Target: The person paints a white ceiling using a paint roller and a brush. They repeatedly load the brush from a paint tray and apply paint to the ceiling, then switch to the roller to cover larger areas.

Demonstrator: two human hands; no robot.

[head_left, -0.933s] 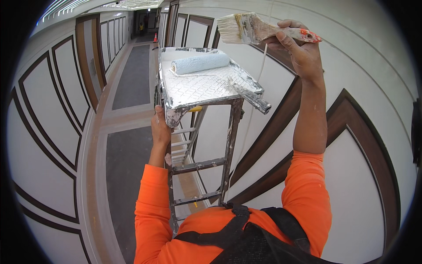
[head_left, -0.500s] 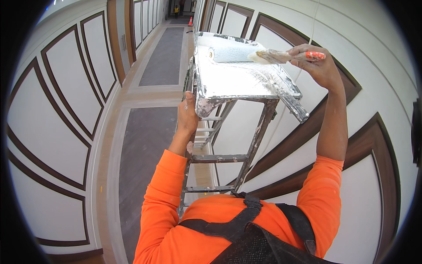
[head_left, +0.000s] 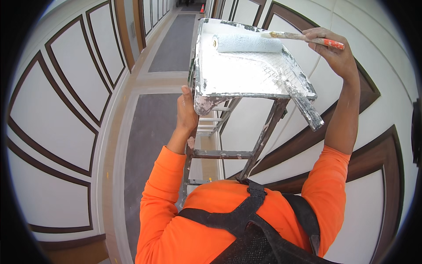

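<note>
My right hand [head_left: 334,52] is closed round a paintbrush [head_left: 303,38] with a red-ended, paint-smeared handle. Its bristles point left over the far right part of a paint tray [head_left: 206,33], above or touching a paint roller [head_left: 248,44]. White paint coats the tray floor and the roller. The tray rests on top of a stepladder [head_left: 224,154]. Beside the tray's near left corner, my left hand [head_left: 187,110] grips the ladder's side rail, thumb up, its fingers partly hidden. A paint-crusted handle [head_left: 304,105] sticks out over the tray's near right corner.
White walls with brown-framed panels [head_left: 68,105] line both sides of the corridor. Grey floor covering [head_left: 149,176] runs along the left of the ladder. Another ladder [head_left: 210,119] shows beyond mine. An orange cone [head_left: 202,9] stands far off.
My right hand has drawn the brush rightward and up, and its bristles have moved to the roller's far side near its right end. My left hand keeps its hold. The view has shifted slightly.
</note>
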